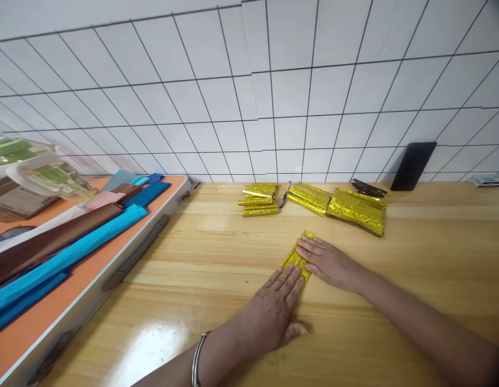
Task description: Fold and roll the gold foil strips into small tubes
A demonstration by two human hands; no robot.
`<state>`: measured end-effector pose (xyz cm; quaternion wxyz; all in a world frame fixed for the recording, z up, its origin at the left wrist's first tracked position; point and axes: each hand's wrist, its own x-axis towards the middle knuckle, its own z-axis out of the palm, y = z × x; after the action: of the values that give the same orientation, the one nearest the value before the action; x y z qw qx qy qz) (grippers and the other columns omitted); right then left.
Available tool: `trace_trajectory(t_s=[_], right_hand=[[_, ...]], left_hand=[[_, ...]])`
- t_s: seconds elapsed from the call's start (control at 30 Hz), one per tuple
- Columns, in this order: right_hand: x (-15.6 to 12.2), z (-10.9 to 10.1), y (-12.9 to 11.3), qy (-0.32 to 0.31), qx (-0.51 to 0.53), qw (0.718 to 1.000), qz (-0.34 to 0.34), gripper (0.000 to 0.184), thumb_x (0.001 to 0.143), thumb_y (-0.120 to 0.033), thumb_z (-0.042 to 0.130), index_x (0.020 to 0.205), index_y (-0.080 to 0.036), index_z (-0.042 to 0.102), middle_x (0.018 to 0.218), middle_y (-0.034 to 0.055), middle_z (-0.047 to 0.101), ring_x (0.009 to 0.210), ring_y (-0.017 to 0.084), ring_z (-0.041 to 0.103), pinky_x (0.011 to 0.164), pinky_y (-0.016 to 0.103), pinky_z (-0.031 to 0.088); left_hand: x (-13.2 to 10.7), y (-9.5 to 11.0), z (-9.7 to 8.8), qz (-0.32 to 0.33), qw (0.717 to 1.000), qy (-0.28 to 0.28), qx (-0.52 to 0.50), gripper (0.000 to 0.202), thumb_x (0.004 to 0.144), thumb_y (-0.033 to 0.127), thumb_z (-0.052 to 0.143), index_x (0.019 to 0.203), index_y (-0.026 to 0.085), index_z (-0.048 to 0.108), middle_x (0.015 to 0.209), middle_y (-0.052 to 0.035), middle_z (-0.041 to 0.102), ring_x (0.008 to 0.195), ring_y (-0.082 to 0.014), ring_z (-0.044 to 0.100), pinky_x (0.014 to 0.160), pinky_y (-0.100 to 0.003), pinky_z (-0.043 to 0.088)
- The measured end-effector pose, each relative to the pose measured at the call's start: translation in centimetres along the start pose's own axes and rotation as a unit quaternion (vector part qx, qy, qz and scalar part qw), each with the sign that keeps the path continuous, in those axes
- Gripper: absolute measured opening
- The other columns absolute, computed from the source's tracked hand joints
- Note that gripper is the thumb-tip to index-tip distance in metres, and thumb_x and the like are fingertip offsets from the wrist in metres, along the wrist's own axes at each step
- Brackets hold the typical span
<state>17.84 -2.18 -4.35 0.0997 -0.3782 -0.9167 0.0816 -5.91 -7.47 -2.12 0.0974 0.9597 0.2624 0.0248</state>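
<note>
A strip of shiny gold foil paper (291, 259) lies slanted on the wooden table under both of my hands. My left hand (271, 309) rests flat with its fingertips on the near end of the strip, thumb spread toward me. On the far part lies my right hand (327, 262), its fingers stretched out across the foil. My palms and fingers hide much of the strip. Beyond them sit a small pile of rolled gold foil pieces (259, 200), a flat gold sheet (309, 198) and a thicker stack of gold sheets (356, 212).
A pen (285, 194) lies between the foil piles. Near the tiled wall are a dark hair clip (369, 188) and a leaning black phone-like slab (413, 166). At left, an orange-topped table (88, 274) bears folded coloured cloths (72, 252), a cardboard box (19, 199) and a clear bottle (40, 166).
</note>
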Motion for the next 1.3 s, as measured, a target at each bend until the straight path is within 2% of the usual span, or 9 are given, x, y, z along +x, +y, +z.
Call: trace_trajectory(t_s=[0.23,0.37,0.5,0.63,0.83,1.03,1.3], right_hand=[[-0.7,-0.9,1.4,-0.039,0.005,0.999,0.003,0.058,0.092,-0.043,0.035,0.143,-0.022,0.018,0.148,0.0064,0.023,0.136,0.021,0.015,0.111,0.042,0.018],[-0.9,-1.1,2.3,-0.044,0.013,0.999,0.016,0.057,0.093,-0.043,0.032,0.144,-0.023,0.016,0.148,0.0048,0.022,0.136,0.020,0.015,0.111,0.041,0.016],[-0.9,-1.1,2.1,-0.055,0.014,0.998,0.027,0.057,0.093,-0.045,0.030,0.144,-0.025,0.014,0.149,0.0037,0.020,0.137,0.020,0.013,0.111,0.042,0.013],[-0.8,-1.2,1.9,-0.047,0.023,0.998,0.041,0.062,0.089,-0.050,0.036,0.143,-0.026,0.018,0.149,0.0038,0.019,0.137,0.022,0.013,0.111,0.043,0.011],[-0.8,-0.9,2.8,-0.047,0.047,0.997,0.041,0.059,0.088,-0.040,0.042,0.142,-0.027,0.023,0.148,0.0025,0.023,0.136,0.022,0.015,0.110,0.044,0.013],[-0.9,-0.8,5.0,-0.021,0.085,0.995,0.053,0.051,0.089,-0.037,0.042,0.138,-0.031,0.031,0.145,0.0004,0.030,0.135,0.023,0.020,0.109,0.047,0.016],[-1.1,-0.7,8.4,0.026,0.148,0.987,0.054,0.046,0.088,-0.043,0.045,0.131,-0.030,0.044,0.140,0.0020,0.039,0.133,0.025,0.026,0.107,0.047,0.022]], left_hand=[[-0.2,0.0,0.1,0.012,1.000,0.003,-0.028,0.081,0.084,0.063,0.030,0.142,0.008,0.015,0.149,-0.0165,0.011,0.137,-0.0303,0.003,0.111,-0.047,0.013],[-0.1,-0.2,-0.1,0.020,0.999,-0.001,-0.040,0.082,0.084,0.064,0.031,0.142,0.009,0.015,0.149,-0.0162,0.010,0.137,-0.0307,0.003,0.111,-0.048,0.013],[0.0,-0.3,0.0,0.014,0.999,-0.006,-0.043,0.082,0.083,0.065,0.030,0.142,0.011,0.016,0.149,-0.0155,0.008,0.137,-0.0319,0.003,0.111,-0.049,0.013],[-0.1,-0.3,0.2,0.006,0.999,-0.009,-0.043,0.082,0.083,0.066,0.030,0.142,0.012,0.017,0.149,-0.0156,0.009,0.137,-0.0328,0.004,0.111,-0.050,0.014],[-0.1,-0.2,0.3,0.006,0.999,-0.005,-0.043,0.081,0.083,0.065,0.032,0.141,0.011,0.019,0.148,-0.0169,0.011,0.137,-0.0328,0.007,0.111,-0.050,0.016],[-0.2,-0.3,0.5,0.013,0.999,0.010,-0.040,0.080,0.083,0.064,0.034,0.141,0.011,0.020,0.148,-0.0171,0.013,0.137,-0.0325,0.007,0.110,-0.050,0.017],[-0.1,-0.3,0.7,0.014,0.999,0.015,-0.042,0.080,0.083,0.064,0.035,0.141,0.011,0.020,0.148,-0.0169,0.013,0.137,-0.0320,0.006,0.110,-0.050,0.017]])
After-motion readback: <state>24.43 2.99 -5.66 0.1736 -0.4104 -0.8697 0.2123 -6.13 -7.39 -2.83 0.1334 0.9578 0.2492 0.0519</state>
